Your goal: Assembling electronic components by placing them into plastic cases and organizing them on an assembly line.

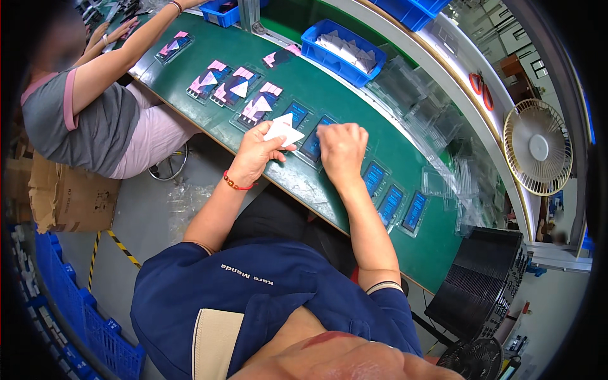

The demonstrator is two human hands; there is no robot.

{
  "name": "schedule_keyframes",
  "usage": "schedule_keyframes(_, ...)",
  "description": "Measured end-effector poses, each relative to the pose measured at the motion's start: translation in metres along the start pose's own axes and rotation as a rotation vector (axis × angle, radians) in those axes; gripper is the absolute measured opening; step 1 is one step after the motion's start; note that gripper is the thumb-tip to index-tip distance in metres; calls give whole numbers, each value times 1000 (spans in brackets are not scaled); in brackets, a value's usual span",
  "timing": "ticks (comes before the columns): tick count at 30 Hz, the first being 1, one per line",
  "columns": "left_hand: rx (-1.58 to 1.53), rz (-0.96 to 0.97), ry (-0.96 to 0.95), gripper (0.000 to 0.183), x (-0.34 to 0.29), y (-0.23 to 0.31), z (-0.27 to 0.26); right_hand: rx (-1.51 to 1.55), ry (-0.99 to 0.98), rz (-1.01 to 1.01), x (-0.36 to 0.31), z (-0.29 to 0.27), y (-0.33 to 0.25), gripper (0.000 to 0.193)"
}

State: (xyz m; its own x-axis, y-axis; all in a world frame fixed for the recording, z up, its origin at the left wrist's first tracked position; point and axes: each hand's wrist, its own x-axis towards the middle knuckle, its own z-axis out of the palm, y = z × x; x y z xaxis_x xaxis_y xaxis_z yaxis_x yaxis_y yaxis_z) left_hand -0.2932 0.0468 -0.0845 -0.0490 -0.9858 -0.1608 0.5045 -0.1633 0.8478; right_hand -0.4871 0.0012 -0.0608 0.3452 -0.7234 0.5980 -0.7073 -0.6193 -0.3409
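Note:
My left hand [252,152] is closed around a small stack of white triangular pieces [286,131], held above the bench's near edge. My right hand [344,152] reaches over a clear plastic tray with a dark blue printed insert [310,149]. Its fingers are bent together at the insert's upper right; whatever they pinch is hidden. Another blue insert in a clear tray [296,113] lies just beyond the white pieces. To the right, partly under my forearm, lie several more blue inserts [391,204]. Left of my hands, pink-and-dark packs [258,109] each carry a white triangle.
A blue bin [339,54] of white triangular pieces stands at the bench's back. Clear plastic trays [405,85] pile beside it. A co-worker's arm [120,57] reaches over the far left. Black stacked trays [475,282] and a white fan [538,147] are at right.

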Motion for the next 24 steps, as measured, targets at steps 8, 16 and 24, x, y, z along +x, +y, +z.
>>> schedule_keyframes(8,102,-42,-73,25,1,-11,30,595,-182,455,-20,-13,-6,12)
schedule_keyframes(16,129,-83,-55,24,1,-14,36,445,190,532,-48,-29,18,3)
schedule_keyframes(24,124,-103,-69,24,1,-17,43,-147,194,0,-62,-40,22,10)
